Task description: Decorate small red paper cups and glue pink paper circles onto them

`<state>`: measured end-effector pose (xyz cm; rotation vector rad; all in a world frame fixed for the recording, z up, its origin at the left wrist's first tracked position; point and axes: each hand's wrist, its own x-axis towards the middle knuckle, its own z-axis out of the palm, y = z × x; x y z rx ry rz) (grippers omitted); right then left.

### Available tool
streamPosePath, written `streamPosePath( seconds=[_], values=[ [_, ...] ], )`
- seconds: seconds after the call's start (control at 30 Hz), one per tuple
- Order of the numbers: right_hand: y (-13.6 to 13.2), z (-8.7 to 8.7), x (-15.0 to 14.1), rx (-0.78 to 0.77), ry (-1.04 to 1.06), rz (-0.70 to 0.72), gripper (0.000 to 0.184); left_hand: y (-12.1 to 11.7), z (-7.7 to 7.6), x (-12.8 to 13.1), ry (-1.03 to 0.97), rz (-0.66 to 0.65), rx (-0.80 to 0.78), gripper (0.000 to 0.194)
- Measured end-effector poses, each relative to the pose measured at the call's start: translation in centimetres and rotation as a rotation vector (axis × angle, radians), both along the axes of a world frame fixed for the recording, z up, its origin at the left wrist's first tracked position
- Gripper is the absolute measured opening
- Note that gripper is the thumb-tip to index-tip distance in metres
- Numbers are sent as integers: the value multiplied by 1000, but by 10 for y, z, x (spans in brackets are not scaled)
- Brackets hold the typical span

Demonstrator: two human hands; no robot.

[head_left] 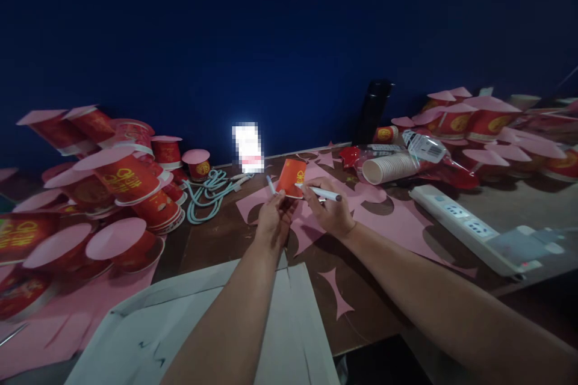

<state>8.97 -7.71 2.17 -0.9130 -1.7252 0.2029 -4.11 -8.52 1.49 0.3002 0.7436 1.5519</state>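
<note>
My left hand (273, 216) is closed around the lower part of a red paper cup (289, 175) with gold characters on its side. A thin pale stick, perhaps a pen cap (270, 184), pokes up beside that hand's fingers. In my right hand (332, 207) is a white marker pen (326, 194) with a dark end. Its tip points at the cup's printed side; whether it touches I cannot tell. Pink cut-out paper (316, 228) lies on the brown table below both hands.
Red paper cups (124, 177) topped with pink discs are piled at left, more cups (492, 117) at right. Behind my hands lie a blue cable (208, 192) and a bright blurred screen (247, 147). A bagged cup stack (391, 167), power strip (465, 222) and cardboard (289, 313) are nearby.
</note>
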Motion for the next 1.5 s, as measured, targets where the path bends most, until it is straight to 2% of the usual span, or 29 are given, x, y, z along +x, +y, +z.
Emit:
streamPosePath(
  seconds=[0.27, 0.57, 0.8, 1.07, 1.3, 1.5],
  values=[
    [-2, -1, 0, -61, -43, -7, 19, 0, -2, -1, 5, -25, 35, 8],
    [0, 2, 0, 47, -22, -17, 15, 1, -2, 0, -6, -3, 8, 6],
    [-3, 2, -1, -30, -72, 3, 22, 0, -2, -1, 2, -13, 24, 5],
    [-1, 2, 0, 0, -15, -4, 17, -1, 1, 1, 9, -2, 0, 7],
    [-2, 1, -1, -29, -66, 5, 20, 0, -4, -1, 5, -18, 37, 6],
    [-2, 3, -1, 21, -20, 9, 16, 0, -1, 0, 4, -1, 14, 7]
  ],
)
